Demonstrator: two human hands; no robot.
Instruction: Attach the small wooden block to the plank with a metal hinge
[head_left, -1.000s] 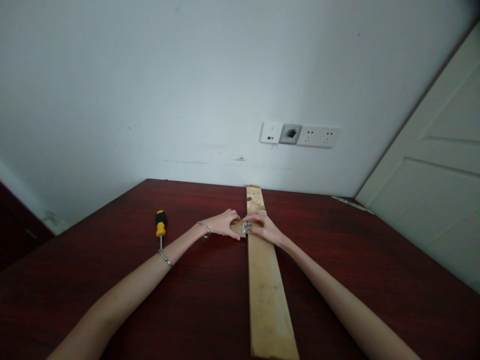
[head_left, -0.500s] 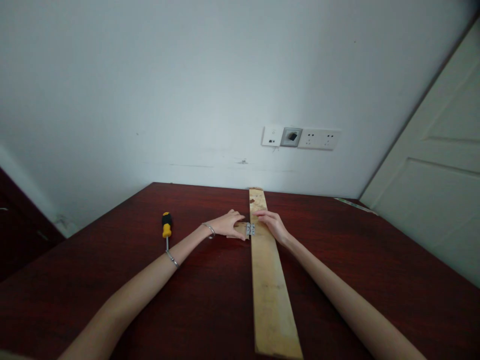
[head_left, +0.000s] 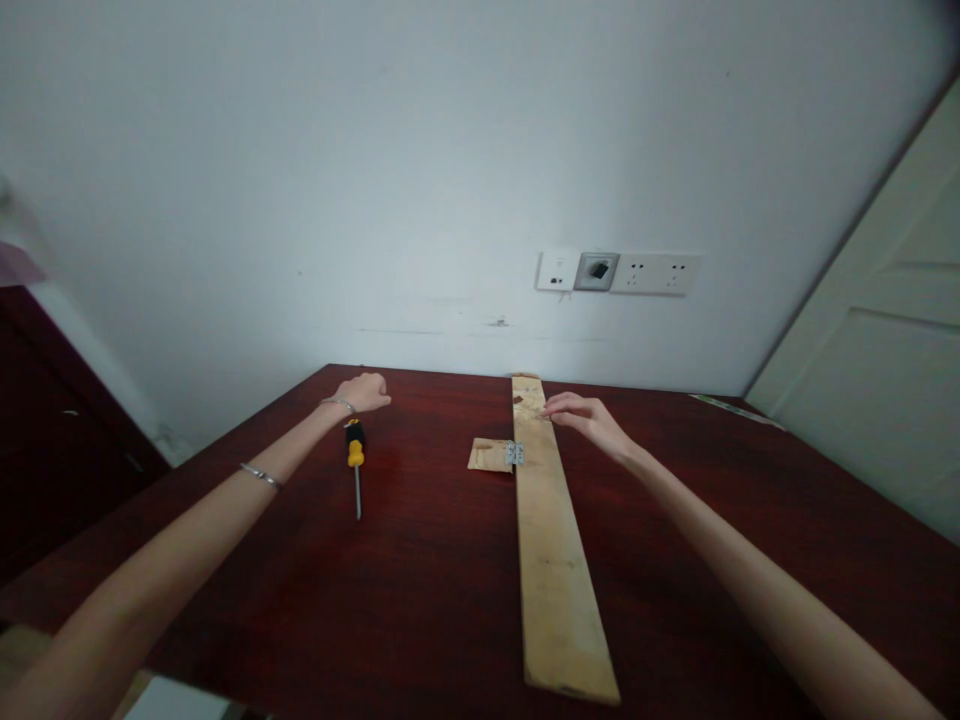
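A long wooden board lies lengthwise on the dark red table. Against its left edge sits a small wooden piece, with a metal hinge across the joint between them. My left hand is curled closed above the far left of the table, just beyond the handle of a yellow-and-black screwdriver; what it may hold is hidden. My right hand has its fingers pinched together at the board's right edge, beyond the hinge. Anything between those fingertips is too small to make out.
The table stands against a white wall with sockets above its back edge. A pale door is at the right. A light flat object shows at the near left, below the table edge.
My left hand has left the small wooden piece and moved left to beyond the screwdriver, its fingers now curled. My right hand has shifted slightly away from the hinge. The view has turned a little left.
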